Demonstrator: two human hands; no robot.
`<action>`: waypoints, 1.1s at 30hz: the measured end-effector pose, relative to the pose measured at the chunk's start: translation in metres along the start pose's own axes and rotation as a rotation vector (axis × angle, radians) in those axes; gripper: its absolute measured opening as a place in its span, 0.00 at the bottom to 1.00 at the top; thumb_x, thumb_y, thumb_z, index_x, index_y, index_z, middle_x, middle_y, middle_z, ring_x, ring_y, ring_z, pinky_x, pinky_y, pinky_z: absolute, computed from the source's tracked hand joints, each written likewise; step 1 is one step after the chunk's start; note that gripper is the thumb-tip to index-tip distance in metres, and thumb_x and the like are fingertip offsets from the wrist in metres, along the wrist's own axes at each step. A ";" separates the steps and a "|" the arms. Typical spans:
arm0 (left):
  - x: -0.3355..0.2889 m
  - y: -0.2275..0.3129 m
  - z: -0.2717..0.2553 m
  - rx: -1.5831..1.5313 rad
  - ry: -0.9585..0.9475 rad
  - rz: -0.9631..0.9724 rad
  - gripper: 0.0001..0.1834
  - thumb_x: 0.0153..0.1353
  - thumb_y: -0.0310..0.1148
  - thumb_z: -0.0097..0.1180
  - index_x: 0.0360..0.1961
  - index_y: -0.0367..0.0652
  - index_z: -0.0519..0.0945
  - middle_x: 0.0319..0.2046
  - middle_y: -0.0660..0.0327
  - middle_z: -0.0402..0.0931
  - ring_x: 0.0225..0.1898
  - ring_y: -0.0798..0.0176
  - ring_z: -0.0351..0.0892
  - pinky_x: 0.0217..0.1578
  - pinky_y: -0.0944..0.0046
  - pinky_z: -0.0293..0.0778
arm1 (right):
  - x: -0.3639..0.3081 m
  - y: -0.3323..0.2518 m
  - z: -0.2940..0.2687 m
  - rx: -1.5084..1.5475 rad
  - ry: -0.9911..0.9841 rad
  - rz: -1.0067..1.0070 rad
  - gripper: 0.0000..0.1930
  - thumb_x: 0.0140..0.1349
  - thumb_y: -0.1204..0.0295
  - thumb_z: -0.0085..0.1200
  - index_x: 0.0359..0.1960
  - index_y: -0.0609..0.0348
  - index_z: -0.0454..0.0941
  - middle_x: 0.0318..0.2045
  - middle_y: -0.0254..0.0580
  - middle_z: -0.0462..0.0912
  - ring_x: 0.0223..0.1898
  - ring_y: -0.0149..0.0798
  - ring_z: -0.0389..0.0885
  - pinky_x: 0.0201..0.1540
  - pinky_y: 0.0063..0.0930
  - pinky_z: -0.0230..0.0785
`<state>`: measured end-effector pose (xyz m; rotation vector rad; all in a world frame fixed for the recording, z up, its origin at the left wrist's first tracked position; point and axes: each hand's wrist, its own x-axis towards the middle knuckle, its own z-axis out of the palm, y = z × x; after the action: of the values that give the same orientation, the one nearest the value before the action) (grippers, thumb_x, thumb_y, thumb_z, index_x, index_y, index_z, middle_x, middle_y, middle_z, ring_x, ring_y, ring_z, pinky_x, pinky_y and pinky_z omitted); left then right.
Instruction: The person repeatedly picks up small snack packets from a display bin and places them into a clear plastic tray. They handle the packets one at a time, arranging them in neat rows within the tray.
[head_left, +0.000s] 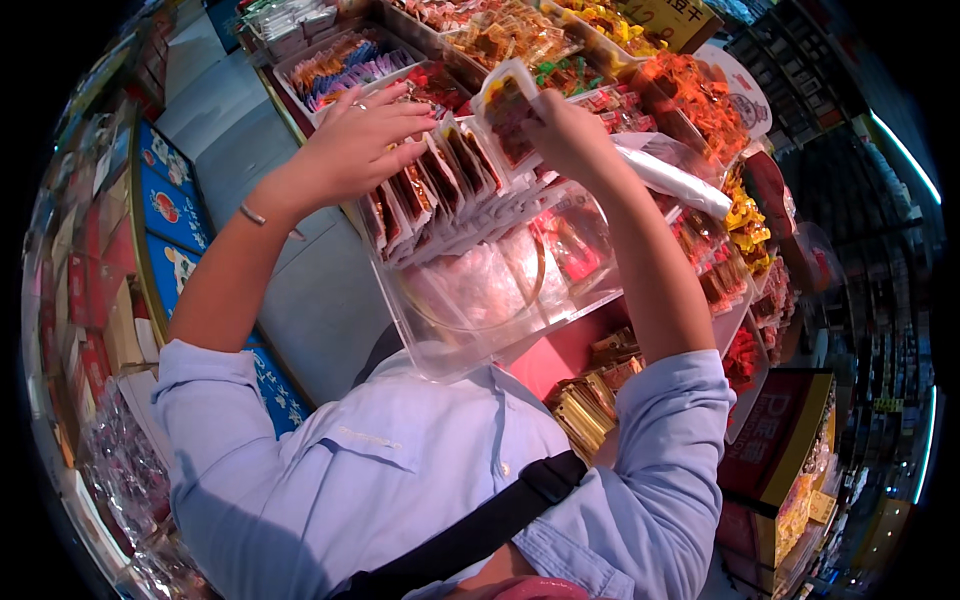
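My right hand (572, 138) pinches the edge of a flat clear snack packet (503, 112) with dark and yellow contents, holding it upright at the far end of a row. Similar pale-edged packets (412, 192) stand on edge in that row, inside a clear plastic bin (440, 362). Over the row's left side, my left hand (355, 148) is open, palm down, its fingers stretched out toward the packet tops. Whether those fingertips touch the packets I cannot tell. Nearer me, the bin holds loose clear and red wrappers (570, 245).
A white plastic roll (680, 183) lies beside my right forearm. Bins of orange packets (700, 100) and purple and blue wrapped snacks (355, 70) stand beyond. Gold packets (585, 410) sit close to my body. Blue-panelled shelving (165, 205) lines the aisle's left side.
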<state>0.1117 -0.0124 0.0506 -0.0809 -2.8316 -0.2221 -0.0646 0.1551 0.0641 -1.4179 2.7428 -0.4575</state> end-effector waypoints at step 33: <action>-0.029 -0.016 0.039 -0.231 0.318 0.130 0.10 0.56 0.34 0.45 0.33 0.40 0.74 0.39 0.58 0.72 0.50 0.51 0.62 0.49 0.57 0.58 | -0.008 -0.061 0.017 -0.083 -0.080 -0.163 0.14 0.51 0.66 0.45 0.32 0.65 0.64 0.24 0.58 0.75 0.31 0.56 0.73 0.35 0.44 0.64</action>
<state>0.1269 -0.0224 0.0033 -0.2550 -2.4640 -0.4860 -0.0091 0.1243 0.0627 -1.6498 2.6242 -0.2867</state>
